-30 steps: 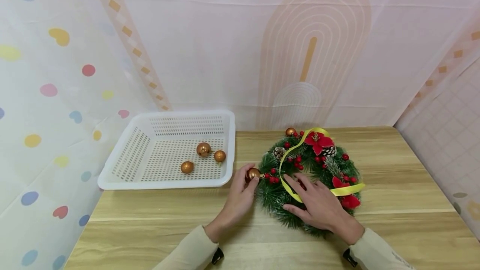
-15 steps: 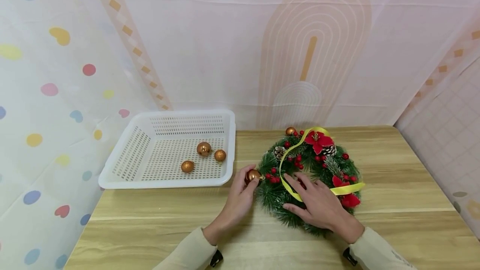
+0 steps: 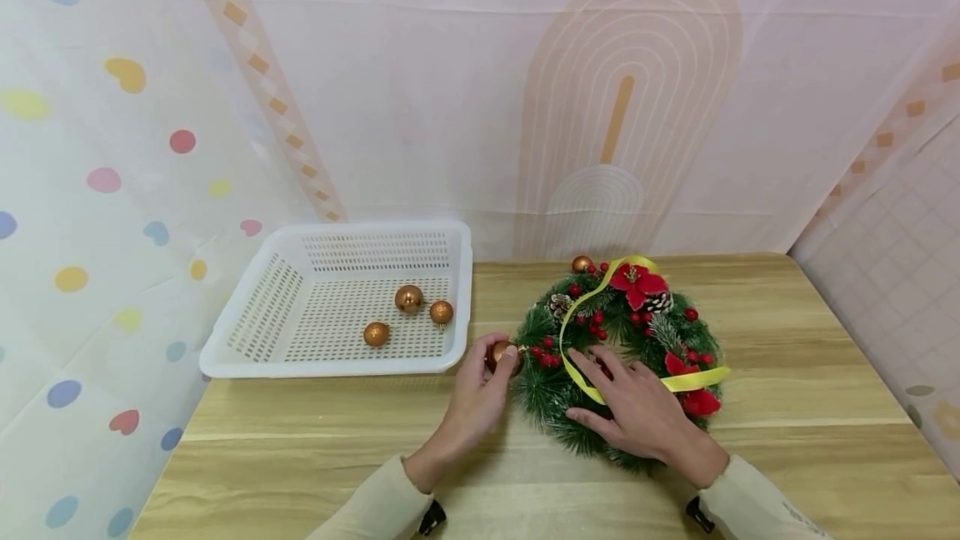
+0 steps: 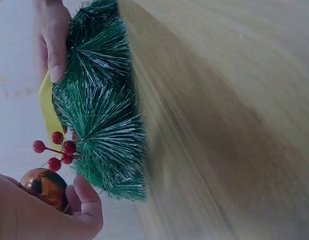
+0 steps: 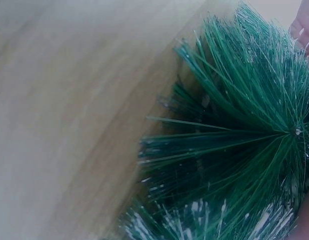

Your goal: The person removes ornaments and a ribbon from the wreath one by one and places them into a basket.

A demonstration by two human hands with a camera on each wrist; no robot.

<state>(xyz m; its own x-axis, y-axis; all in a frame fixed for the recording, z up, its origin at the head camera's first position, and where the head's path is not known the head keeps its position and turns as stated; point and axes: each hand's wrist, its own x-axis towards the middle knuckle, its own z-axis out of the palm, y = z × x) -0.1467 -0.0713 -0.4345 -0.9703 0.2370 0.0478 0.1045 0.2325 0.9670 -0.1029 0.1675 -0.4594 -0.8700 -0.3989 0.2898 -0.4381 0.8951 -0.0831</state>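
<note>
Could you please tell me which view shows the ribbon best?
The head view, where the ribbon curves openly across the wreath. The left wrist view catches only a short strip; the right wrist view, none.

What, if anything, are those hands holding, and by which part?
The left hand holds a copper bauble by its round body; the right hand rests on the wreath.
</note>
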